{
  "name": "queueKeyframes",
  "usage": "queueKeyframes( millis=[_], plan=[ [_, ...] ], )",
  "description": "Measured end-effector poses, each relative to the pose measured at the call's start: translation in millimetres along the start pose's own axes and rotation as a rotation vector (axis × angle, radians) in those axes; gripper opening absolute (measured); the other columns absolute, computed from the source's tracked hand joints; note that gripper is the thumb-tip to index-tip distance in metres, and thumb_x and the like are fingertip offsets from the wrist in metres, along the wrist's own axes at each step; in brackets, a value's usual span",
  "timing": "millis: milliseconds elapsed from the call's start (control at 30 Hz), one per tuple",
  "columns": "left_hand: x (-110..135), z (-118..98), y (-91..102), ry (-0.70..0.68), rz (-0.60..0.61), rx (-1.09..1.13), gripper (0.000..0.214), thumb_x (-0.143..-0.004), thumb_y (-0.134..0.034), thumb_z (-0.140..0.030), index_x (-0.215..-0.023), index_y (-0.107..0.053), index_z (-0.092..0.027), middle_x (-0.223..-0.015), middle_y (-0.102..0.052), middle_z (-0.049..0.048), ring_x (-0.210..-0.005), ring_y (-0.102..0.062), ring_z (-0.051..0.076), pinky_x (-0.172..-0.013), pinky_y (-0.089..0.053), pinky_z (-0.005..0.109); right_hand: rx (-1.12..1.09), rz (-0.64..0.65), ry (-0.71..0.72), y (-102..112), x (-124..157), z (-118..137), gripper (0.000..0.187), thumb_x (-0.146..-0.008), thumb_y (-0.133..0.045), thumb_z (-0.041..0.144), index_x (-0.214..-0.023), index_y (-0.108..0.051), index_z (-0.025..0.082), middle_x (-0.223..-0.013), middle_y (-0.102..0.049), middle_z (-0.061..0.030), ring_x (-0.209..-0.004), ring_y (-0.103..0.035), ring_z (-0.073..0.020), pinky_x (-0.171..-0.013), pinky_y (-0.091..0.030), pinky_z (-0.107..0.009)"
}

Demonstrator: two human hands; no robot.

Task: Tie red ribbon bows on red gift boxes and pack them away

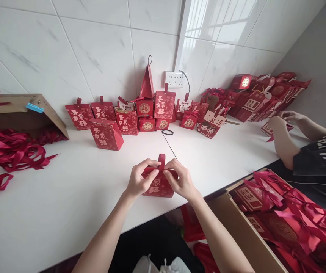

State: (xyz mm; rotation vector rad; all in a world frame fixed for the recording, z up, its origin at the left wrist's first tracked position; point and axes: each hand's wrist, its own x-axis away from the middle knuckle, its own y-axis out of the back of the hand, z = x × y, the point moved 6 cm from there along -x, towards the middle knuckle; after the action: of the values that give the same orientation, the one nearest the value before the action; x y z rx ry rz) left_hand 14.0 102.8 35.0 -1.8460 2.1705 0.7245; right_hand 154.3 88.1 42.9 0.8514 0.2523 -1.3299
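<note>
A red gift box [159,188] with pale Chinese lettering stands upright near the table's front edge. At its top edge, my left hand [143,176] pinches the left side beside the red ribbon loop [162,160]. My right hand [179,178] pinches the same edge just right of the loop. Both thumbs face me and press near the base of the loop; the fingers behind are partly hidden. Another red gift box [106,134], without a visible loop, stands beyond my left hand.
Several finished-looking red boxes [77,115] line the wall. Loose red ribbons [15,153] spill from a cardboard box [46,106] at left. At right, a carton [245,227] holds ribboned boxes, and another person's hands [284,121] handle a small box. A wall socket [174,79] has a black cable.
</note>
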Motion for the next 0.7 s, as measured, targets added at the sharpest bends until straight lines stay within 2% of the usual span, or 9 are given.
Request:
queueKeyframes(
  millis=[200,367,500,600,700],
  plan=[
    [0.3,-0.4,1.1,0.003,0.007,0.035,0.011,-0.081,-0.055,-0.022,-0.089,-0.060,-0.018,-0.082,-0.063,0.0029,-0.076,-0.062,0.015,-0.068,-0.051,0.025,-0.023,0.016,-0.032,-0.3,1.3,-0.1,0.009,-0.085,-0.047,0.014,-0.084,-0.052,0.022,-0.077,-0.052,-0.0009,-0.067,-0.051,-0.0137,-0.059,-0.042,-0.028],
    [1.8,-3.6,1.1,-0.022,0.000,0.010,0.011,-0.081,-0.054,-0.022,-0.089,-0.060,-0.018,-0.082,-0.064,0.0034,-0.075,-0.062,0.015,-0.068,-0.052,0.026,-0.010,-0.021,-0.055,-1.1,2.8,-0.8,0.010,-0.084,-0.048,0.014,-0.085,-0.054,0.022,-0.078,-0.053,-0.0016,-0.070,-0.052,-0.0148,-0.062,-0.043,-0.029],
    [0.0,-2.8,-0.1,0.023,-0.030,0.004,0.009,-0.080,-0.055,-0.024,-0.086,-0.059,-0.018,-0.083,-0.065,0.0043,-0.078,-0.063,0.017,-0.070,-0.053,0.027,-0.011,-0.052,-0.127,-2.6,1.4,-2.0,0.010,-0.082,-0.048,0.015,-0.079,-0.054,0.022,-0.074,-0.052,-0.0003,-0.067,-0.052,-0.0144,-0.061,-0.043,-0.029],
    [3.4,6.2,1.3,0.060,-0.033,0.063,0.026,-0.081,-0.056,-0.027,-0.106,-0.053,-0.019,-0.090,-0.064,0.0052,-0.082,-0.064,0.017,-0.073,-0.053,0.029,-0.043,-0.074,-0.186,-1.9,0.1,-3.4,0.009,-0.081,-0.050,0.015,-0.077,-0.055,0.021,-0.074,-0.054,0.0002,-0.066,-0.052,-0.0138,-0.061,-0.043,-0.028],
    [15.5,23.7,2.9,0.096,0.026,0.139,0.060,-0.082,-0.057,-0.035,-0.134,-0.030,-0.023,-0.117,-0.057,0.0118,-0.101,-0.061,0.021,-0.083,-0.051,0.034,-0.126,-0.128,-0.283,6.2,2.3,-11.6,0.007,-0.083,-0.053,0.022,-0.080,-0.058,0.021,-0.077,-0.058,-0.0011,-0.069,-0.055,-0.0149,-0.063,-0.044,-0.028]
  ],
)
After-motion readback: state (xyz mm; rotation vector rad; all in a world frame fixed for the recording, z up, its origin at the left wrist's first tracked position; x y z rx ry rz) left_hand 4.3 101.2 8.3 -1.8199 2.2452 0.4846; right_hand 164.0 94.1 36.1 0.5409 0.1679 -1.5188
